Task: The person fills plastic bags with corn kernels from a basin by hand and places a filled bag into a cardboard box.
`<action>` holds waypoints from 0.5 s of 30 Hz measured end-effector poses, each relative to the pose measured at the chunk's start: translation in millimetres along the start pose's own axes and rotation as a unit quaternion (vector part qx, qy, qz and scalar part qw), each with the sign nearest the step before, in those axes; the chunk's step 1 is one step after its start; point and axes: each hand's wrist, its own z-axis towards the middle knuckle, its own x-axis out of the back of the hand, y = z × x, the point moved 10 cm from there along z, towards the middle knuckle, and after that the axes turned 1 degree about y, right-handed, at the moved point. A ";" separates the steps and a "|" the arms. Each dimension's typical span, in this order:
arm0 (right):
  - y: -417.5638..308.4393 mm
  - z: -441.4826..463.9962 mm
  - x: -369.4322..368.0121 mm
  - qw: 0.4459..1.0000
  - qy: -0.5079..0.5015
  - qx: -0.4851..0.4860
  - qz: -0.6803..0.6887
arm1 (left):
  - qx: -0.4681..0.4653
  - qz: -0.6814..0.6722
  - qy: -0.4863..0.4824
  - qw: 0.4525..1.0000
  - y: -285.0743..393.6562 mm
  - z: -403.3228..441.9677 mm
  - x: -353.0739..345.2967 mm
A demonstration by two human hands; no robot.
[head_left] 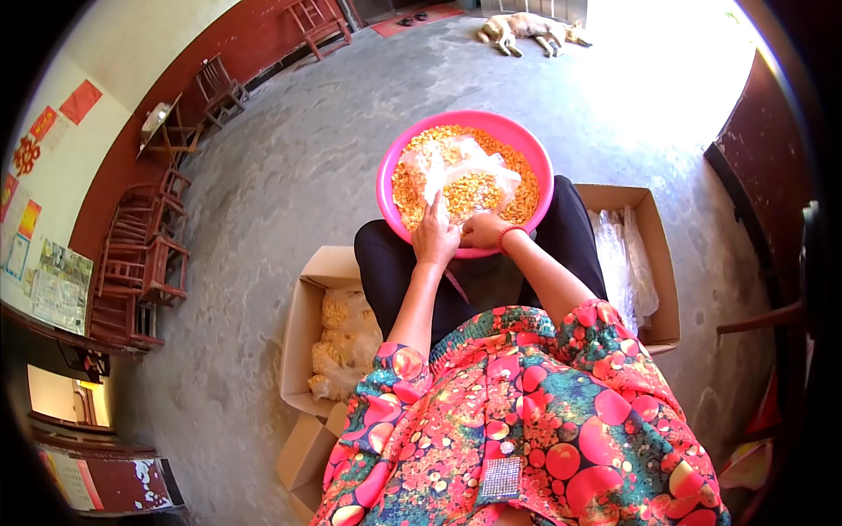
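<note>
A pink basin [542, 203] full of yellow-orange kernels [524, 195] rests on my lap. Clear plastic bags lie on the kernels; one plastic bag [431, 172] has kernels in or under it. My left hand [436, 233] is at the basin's near rim, fingers closed on the edge of the plastic bag, index finger pointing up along it. Close on its right, my right hand [482, 231], with a red bracelet at the wrist, has its fingers curled inside the rim; what they hold is hidden.
A cardboard box [303, 337] at my left holds filled bags [344, 337]. Another cardboard box [662, 263] at my right holds clear plastic bags [618, 263]. Wooden chairs [140, 254] line the left wall, and a dog [526, 31] lies on the floor ahead.
</note>
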 end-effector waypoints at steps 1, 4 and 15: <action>0.0 2.2 1.4 1.000 0.016 0.019 -0.014 | 0.003 -0.001 -0.001 1.000 -1.0 -0.3 -0.6; 6.8 1.1 8.2 0.997 0.016 0.026 0.073 | 0.003 -0.001 -0.001 1.000 -2.5 -0.5 -1.3; 14.8 -14.7 1.5 0.909 -0.064 -0.051 0.410 | 0.016 0.007 -0.023 1.000 -3.0 0.3 -4.2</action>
